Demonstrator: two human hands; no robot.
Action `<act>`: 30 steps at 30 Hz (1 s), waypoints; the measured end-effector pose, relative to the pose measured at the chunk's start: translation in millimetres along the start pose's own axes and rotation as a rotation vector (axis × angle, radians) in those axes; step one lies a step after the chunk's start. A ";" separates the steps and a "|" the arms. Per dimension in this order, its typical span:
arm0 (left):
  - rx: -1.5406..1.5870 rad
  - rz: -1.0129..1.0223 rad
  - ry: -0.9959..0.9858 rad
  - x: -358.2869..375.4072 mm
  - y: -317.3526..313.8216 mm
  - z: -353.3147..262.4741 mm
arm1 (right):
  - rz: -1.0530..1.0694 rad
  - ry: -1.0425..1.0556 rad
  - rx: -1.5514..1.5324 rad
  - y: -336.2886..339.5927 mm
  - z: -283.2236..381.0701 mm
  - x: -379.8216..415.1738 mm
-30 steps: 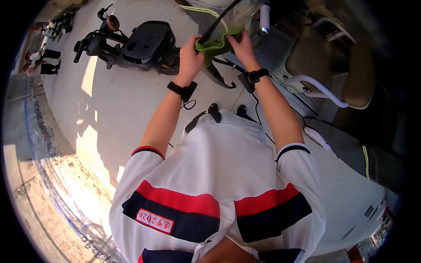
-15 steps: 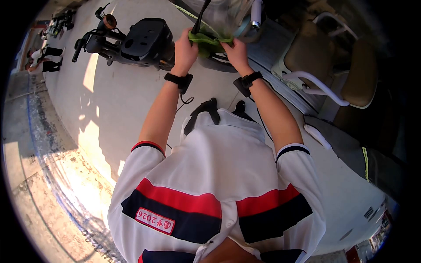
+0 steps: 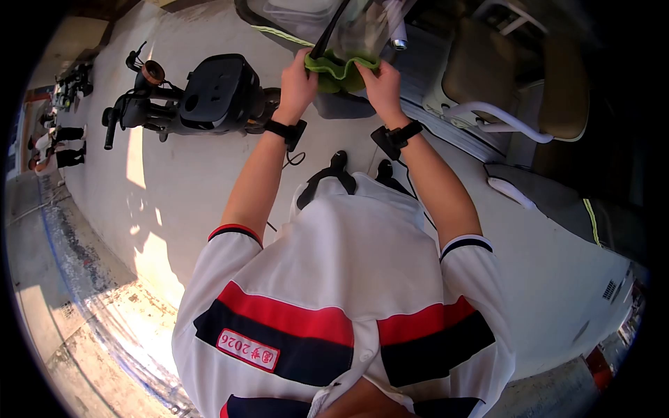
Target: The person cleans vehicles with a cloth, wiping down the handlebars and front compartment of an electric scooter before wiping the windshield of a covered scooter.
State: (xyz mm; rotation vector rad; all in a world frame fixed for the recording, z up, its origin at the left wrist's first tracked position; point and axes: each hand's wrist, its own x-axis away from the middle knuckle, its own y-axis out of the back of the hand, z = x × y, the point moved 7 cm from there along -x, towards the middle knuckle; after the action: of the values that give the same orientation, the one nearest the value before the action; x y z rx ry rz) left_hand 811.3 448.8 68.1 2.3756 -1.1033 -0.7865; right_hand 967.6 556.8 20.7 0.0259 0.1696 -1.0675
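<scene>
My left hand [image 3: 299, 87] pinches the left side of a green cloth [image 3: 340, 70] with a wavy upper edge. On the other side, my right hand [image 3: 384, 88] grips the same cloth between thumb and fingers. The cloth hangs stretched between both hands, in front of clear plastic [image 3: 359, 31]. A black strap [image 3: 329, 29] runs upward beside my left hand. Just beyond my right hand is a light grey handle grip [image 3: 397, 33]. Black bands with small boxes sit on both wrists. The fingertips behind the cloth are partly hidden.
A black electric scooter [image 3: 216, 90] stands to the left. On the right is a vehicle with brown seats [image 3: 481, 76] and a white armrest [image 3: 498, 120]. Two people [image 3: 59, 146] are far off at the left edge. The concrete floor [image 3: 202, 167] has sunlit patches.
The green cloth is spread more evenly, its wavy edge now clearer between my hands. My view has shifted, so the scooter appears lower and farther left.
</scene>
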 end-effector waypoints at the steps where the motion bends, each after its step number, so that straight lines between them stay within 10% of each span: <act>1: -0.003 0.011 -0.007 -1.7 -1.6 2.3 | -0.021 0.011 -0.012 0.9 -1.3 -1.4; 30: 0.492 0.463 0.021 8.2 -71.0 21.1 | -0.004 -0.027 0.170 28.8 -21.3 12.2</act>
State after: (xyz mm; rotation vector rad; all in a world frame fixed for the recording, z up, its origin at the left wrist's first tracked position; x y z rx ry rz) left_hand 841.8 482.9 9.3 2.3234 -1.9208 -0.3509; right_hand 995.8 562.4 -3.9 0.1641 0.0537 -1.0835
